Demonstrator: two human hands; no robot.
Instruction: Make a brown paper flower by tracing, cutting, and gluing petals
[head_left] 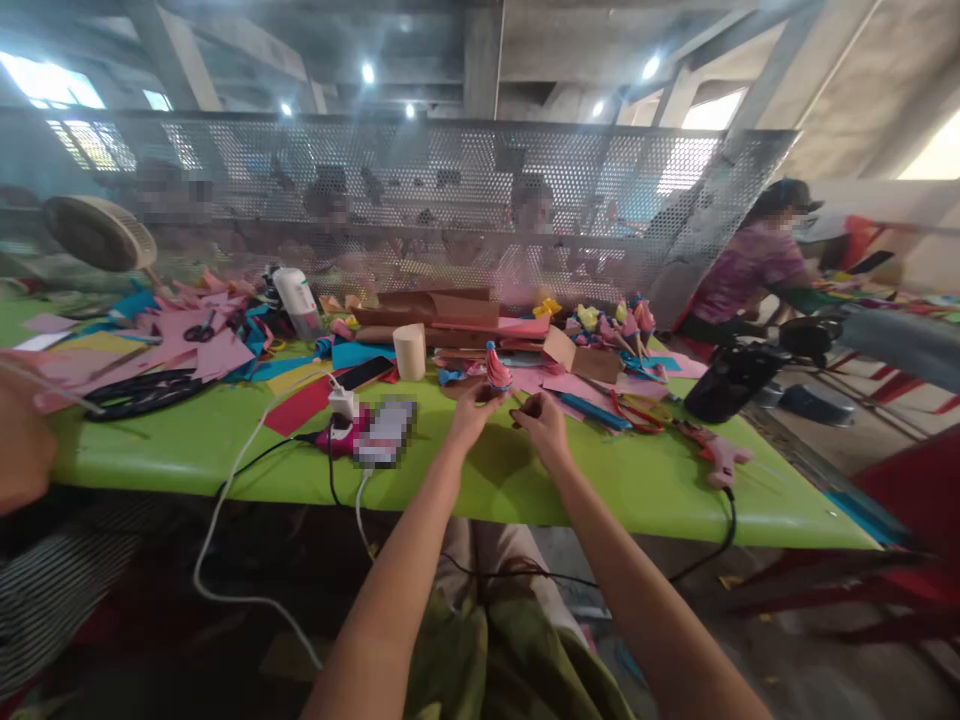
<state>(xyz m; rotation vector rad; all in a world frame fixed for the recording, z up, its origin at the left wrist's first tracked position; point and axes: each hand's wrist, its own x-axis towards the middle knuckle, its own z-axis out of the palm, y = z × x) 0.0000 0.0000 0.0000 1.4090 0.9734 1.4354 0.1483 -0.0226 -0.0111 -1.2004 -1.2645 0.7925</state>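
My left hand (472, 412) reaches over the green table (187, 450) with its fingers pinched round the base of a small pink and blue paper cone figure (497, 368). My right hand (541, 418) sits just right of it, fingers curled together in a pinch; what they hold is too small to make out. Both hands hover above a brown paper piece lying on the green cover. A tan roll of tape (409, 351) stands to the left of the cone.
Pink, blue and red paper scraps (187, 345) and scissors (199, 330) litter the far left. A pink glue gun (721, 458) lies at right, its cord over the edge. A charger and white cable (341, 402) sit left of my hands. People work behind a perforated metal screen (450, 200).
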